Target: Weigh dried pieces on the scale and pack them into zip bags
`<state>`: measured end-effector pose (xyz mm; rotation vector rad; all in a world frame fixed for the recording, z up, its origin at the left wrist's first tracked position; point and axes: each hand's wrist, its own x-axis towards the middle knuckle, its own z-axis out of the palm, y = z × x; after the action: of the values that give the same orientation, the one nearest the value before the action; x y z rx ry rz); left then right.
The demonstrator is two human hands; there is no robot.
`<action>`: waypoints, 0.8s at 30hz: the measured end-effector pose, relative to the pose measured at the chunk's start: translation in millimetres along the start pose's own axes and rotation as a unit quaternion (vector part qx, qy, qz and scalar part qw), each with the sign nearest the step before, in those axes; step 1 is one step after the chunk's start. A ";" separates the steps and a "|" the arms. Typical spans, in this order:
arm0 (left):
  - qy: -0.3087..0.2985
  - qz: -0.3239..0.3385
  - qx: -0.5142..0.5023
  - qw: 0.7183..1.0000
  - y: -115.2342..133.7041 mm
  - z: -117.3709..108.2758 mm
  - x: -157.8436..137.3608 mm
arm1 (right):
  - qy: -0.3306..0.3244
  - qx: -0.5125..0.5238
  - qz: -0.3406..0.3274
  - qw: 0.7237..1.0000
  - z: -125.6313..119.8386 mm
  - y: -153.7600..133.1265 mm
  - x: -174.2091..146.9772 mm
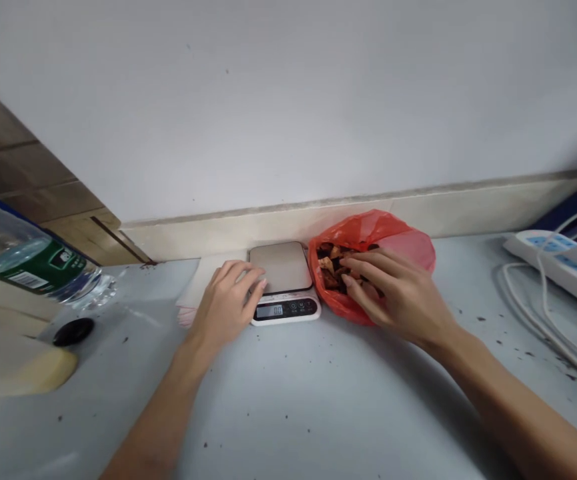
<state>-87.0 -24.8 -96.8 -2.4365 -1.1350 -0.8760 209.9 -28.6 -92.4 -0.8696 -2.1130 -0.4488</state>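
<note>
A small kitchen scale (281,257) with a bare metal plate stands near the wall, its lit display showing zeros. At its left side rests my left hand (226,297), fingers loosely curved and apart, with the fingertips at the plate's left edge. Right of the scale is an open red plastic bag (373,227) holding brown dried chunks (331,267). My right hand (398,290) reaches into the bag's mouth, fingers apart and fingertips on the chunks. No piece shows clearly between them. Under my left hand lies a stack of pink-edged white paper (188,303), partly hidden.
At left are a clear bottle with a green label (38,267), a black cap (73,331) and a blurred pale container with a yellowish end (43,367). On the right sit a white device with blue panels (558,257) and a white cable (533,320). Dark crumbs dot the table.
</note>
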 end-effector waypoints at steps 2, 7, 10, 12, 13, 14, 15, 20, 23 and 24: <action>0.005 0.004 0.006 1.000 -1.1 -0.7 -2.1 | 0.002 -0.009 -0.007 1.000 -1.0 0.3 -1.4; 0.016 -0.010 0.016 1.000 -1.2 -6.3 -2.0 | 0.027 -0.001 0.012 1.000 3.2 3.7 -5.0; 0.016 -0.017 0.015 1.000 0.6 -8.4 -1.7 | 0.039 0.003 0.039 0.998 4.6 6.8 -5.7; 0.011 -0.016 0.012 1.000 1.5 -8.4 -1.9 | 0.042 -0.005 0.046 0.998 2.8 8.5 -5.5; 0.010 -0.014 0.011 1.000 1.8 -8.2 -2.1 | 0.040 -0.010 0.050 0.998 1.3 9.0 -5.4; 0.008 -0.011 0.011 1.000 2.0 -8.1 -2.1 | 0.030 -0.011 0.055 0.998 -0.4 9.3 -5.3; 0.008 -0.009 0.011 1.000 2.1 -8.0 -2.1 | 0.011 -0.007 0.059 0.998 -2.1 9.4 -5.4; 0.015 0.000 0.012 1.000 2.9 -9.5 -0.8 | -0.084 0.002 0.083 0.993 -5.0 9.5 -7.6; 0.018 0.005 0.016 1.000 3.4 -11.1 0.7 | -0.055 -0.023 0.093 0.994 -2.6 12.1 -8.8; 0.017 0.006 0.016 1.000 3.5 -11.5 1.2 | -0.037 -0.030 0.096 0.994 -1.8 13.2 -8.9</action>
<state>-88.2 -32.2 -87.3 -2.3902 -1.1123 -0.8850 224.3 -24.2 -97.9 -1.1281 -2.0672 -0.3873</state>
